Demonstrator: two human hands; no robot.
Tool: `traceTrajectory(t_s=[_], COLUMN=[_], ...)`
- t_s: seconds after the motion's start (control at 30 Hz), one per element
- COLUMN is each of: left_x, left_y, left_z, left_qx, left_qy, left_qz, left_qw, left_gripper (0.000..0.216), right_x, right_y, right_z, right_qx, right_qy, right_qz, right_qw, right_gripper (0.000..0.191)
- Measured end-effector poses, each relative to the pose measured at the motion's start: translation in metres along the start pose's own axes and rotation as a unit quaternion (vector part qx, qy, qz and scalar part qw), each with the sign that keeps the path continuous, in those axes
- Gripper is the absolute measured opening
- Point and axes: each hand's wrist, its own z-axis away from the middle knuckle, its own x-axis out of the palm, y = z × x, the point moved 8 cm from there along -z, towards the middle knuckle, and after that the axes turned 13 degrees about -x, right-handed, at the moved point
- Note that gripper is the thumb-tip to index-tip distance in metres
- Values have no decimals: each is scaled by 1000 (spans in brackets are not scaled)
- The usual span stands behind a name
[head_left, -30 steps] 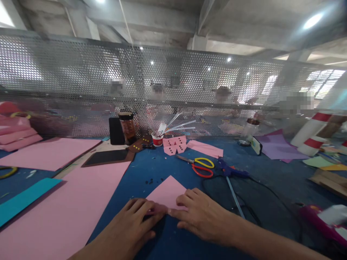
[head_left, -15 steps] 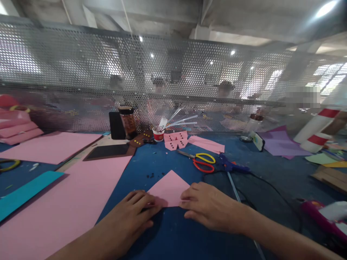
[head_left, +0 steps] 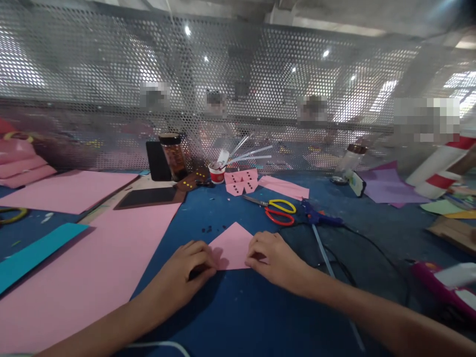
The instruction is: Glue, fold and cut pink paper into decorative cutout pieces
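Note:
A small piece of pink paper [head_left: 234, 248] lies on the blue tabletop with its pointed corner facing away from me and a straight edge towards me. My left hand [head_left: 193, 265] pinches its left end, fingers curled over the edge. On the opposite side my right hand [head_left: 271, 255] grips the right end between thumb and fingers. Beyond the sheet sit several tiny black bits [head_left: 208, 229]. Farther back stands a pink folded paper piece with black dots [head_left: 241, 182], beside a pink paper strip [head_left: 284, 187].
Scissors [head_left: 278, 210] with red and yellow handles lie ahead, next to a blue glue gun [head_left: 320, 217] with its cord. Large pink sheets [head_left: 92, 258] and a turquoise strip [head_left: 40, 253] cover the left. A red-and-white cup [head_left: 217, 174] stands by the perforated metal screen [head_left: 238, 74].
Both hands have curled further and stand more upright on the paper's ends, with thumbs lower at its near edge. The whole view has shifted upward slightly, and a pale cord shows at the bottom.

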Motion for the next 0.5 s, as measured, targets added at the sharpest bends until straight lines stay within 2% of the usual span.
traceTrajectory(t_s=[0.27,0.5], left_x=[-2,-3], left_y=[-12,-11], left_z=[-5,-5], left_qx=[-67,-59], left_qy=[28,32], left_qz=[17,-5], left_qw=[997,998], left_gripper=[21,14], right_x=[-2,-1], right_y=[-3,-3], right_z=[2,2], right_qx=[14,6], right_qy=[-1,-5], right_qz=[12,3], right_qw=[1000,1000], right_gripper=[6,11])
